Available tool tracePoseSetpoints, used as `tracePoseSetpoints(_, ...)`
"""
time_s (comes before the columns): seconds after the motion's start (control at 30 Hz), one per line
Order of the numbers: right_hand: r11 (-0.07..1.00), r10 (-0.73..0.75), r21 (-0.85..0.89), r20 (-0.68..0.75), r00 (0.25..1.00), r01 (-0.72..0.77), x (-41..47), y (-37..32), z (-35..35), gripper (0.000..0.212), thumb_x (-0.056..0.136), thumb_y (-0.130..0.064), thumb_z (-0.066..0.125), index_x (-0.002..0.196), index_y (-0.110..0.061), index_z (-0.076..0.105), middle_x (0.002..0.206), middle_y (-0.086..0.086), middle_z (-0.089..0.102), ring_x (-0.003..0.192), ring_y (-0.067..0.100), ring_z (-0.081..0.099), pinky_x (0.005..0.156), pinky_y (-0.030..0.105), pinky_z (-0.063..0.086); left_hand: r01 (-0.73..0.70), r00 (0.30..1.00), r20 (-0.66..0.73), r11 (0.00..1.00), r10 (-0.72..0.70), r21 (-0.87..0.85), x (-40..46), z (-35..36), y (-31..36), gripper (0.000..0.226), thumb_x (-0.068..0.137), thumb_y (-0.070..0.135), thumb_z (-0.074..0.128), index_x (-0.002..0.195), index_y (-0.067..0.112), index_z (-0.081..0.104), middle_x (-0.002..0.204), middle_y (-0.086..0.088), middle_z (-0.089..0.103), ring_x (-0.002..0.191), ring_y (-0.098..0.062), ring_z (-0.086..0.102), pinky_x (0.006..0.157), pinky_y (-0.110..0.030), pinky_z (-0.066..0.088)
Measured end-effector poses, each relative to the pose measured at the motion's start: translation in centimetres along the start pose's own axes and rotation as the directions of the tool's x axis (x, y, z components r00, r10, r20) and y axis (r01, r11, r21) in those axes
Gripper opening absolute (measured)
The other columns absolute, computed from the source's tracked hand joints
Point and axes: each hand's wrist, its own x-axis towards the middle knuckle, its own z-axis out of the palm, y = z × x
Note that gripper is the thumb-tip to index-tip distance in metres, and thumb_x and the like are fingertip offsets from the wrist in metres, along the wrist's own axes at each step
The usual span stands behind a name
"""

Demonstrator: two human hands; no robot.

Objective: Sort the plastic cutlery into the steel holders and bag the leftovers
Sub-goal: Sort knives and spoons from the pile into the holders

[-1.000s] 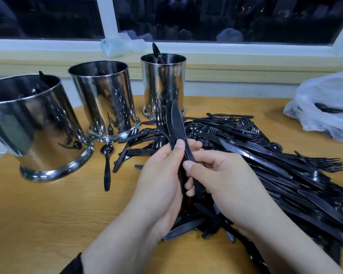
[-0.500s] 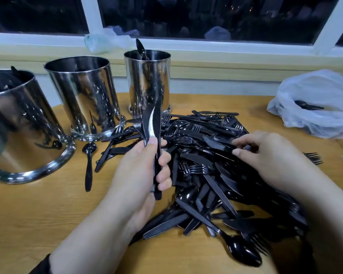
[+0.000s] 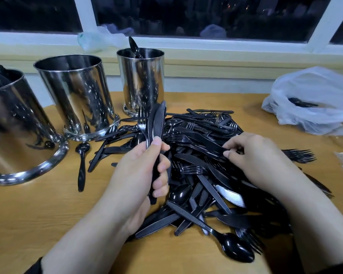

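Note:
My left hand (image 3: 135, 175) grips a small bundle of black plastic knives (image 3: 156, 123), held upright above the table; a fork's tines show just left of the blades. My right hand (image 3: 255, 157) reaches into the big pile of black cutlery (image 3: 202, 194) and pinches a knife lying there. Three steel holders stand at the back left: a near one (image 3: 14, 125), a middle one (image 3: 73, 91) and a far one (image 3: 141, 80) with a spoon sticking out. A clear plastic bag (image 3: 315, 115) with some cutlery inside lies at the right.
A single black spoon (image 3: 82, 163) lies on the wooden table (image 3: 38, 214) between the holders and my left hand. Forks (image 3: 299, 155) stick out of the pile's right side. A crumpled bag (image 3: 93, 40) sits on the window sill behind the holders.
My right hand let go of the bundle, moved right into the pile and now pinches a knife there. My left hand keeps holding the knives upright.

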Motion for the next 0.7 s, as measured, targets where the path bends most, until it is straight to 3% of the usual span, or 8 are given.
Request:
tracePoseSetpoints(0.2, 0.989, -0.010, 0.145, -0.097, 0.995, 0.024, -0.3, -0.5, -0.5, 0.008, 0.096, -0.029, 0.067, 0.089, -0.033, 0.067, 0.086, -0.012, 0.060, 0.077, 0.003, 0.054, 0.065, 0.016, 0.038, 0.010, 1.000, 0.001, 1.000, -0.010, -0.012, 0.0, -0.1, -0.2, 0.025, 0.096, 0.049, 0.062, 0.094, 0.025, 0.067, 0.072, -0.004, 0.047, 0.054, -0.016, 0.040, 0.051, -0.034, 0.034)
tracePoseSetpoints(0.33, 0.931, 0.018, 0.358, -0.249, 0.968, 0.075, -0.8, -2.0, -1.5, 0.012, 0.094, -0.028, 0.069, 0.084, -0.033, 0.068, 0.078, 0.000, 0.067, 0.068, 0.007, 0.054, 0.058, 0.011, 0.037, 0.025, 1.000, -0.004, 0.999, -0.025, -0.028, -0.1, 0.0, 0.2, 0.022, 0.088, 0.047, 0.065, 0.087, 0.025, 0.069, 0.070, -0.003, 0.049, 0.053, -0.016, 0.042, 0.050, -0.033, 0.035)
tracePoseSetpoints(0.4, 0.867, 0.033, 0.490, -0.235, 0.971, 0.089, -1.2, -3.0, -1.9, 0.010, 0.093, -0.029, 0.071, 0.083, -0.030, 0.073, 0.077, 0.002, 0.069, 0.060, 0.004, 0.051, 0.058, 0.012, 0.038, 0.036, 0.999, -0.003, 0.998, -0.036, -0.044, -0.3, 0.1, 0.5, 0.020, 0.097, 0.037, 0.060, 0.084, 0.026, 0.069, 0.068, -0.002, 0.049, 0.051, -0.015, 0.041, 0.049, -0.031, 0.035)
tracePoseSetpoints(0.47, 0.776, 0.035, 0.626, -0.161, 0.986, 0.075, -1.6, -4.0, -1.7, 0.006, 0.091, -0.029, 0.073, 0.085, -0.030, 0.076, 0.079, 0.000, 0.072, 0.063, 0.004, 0.055, 0.069, 0.021, 0.045, 0.057, 0.998, -0.026, 0.994, -0.060, -0.090, -0.4, 0.5, 0.8, 0.021, 0.106, 0.029, 0.054, 0.091, 0.019, 0.066, 0.068, -0.001, 0.050, 0.052, -0.013, 0.040, 0.048, -0.029, 0.034)
tracePoseSetpoints(0.6, 0.557, -0.035, 0.831, 0.028, 0.999, -0.004, -2.5, -6.1, -0.3, 0.007, 0.090, -0.016, 0.073, 0.089, -0.020, 0.079, 0.088, 0.023, 0.072, 0.072, 0.023, 0.059, 0.079, 0.046, 0.050, 0.093, 0.995, -0.024, 0.980, -0.099, -0.174, -0.8, 1.3, 1.3, 0.021, 0.109, 0.025, 0.047, 0.109, 0.009, 0.060, 0.073, -0.008, 0.056, 0.057, -0.019, 0.048, 0.052, -0.030, 0.044)
tracePoseSetpoints(0.7, 0.576, -0.080, 0.817, 0.083, 0.993, -0.022, -3.0, -7.2, 0.7, 0.007, 0.092, -0.020, 0.072, 0.091, -0.021, 0.079, 0.087, 0.021, 0.072, 0.073, 0.024, 0.059, 0.085, 0.059, 0.053, 0.073, 0.995, -0.061, 0.983, -0.084, -0.168, -0.7, 1.3, 1.4, 0.023, 0.110, 0.026, 0.046, 0.112, 0.008, 0.061, 0.076, -0.008, 0.062, 0.065, -0.020, 0.060, 0.059, -0.031, 0.052)
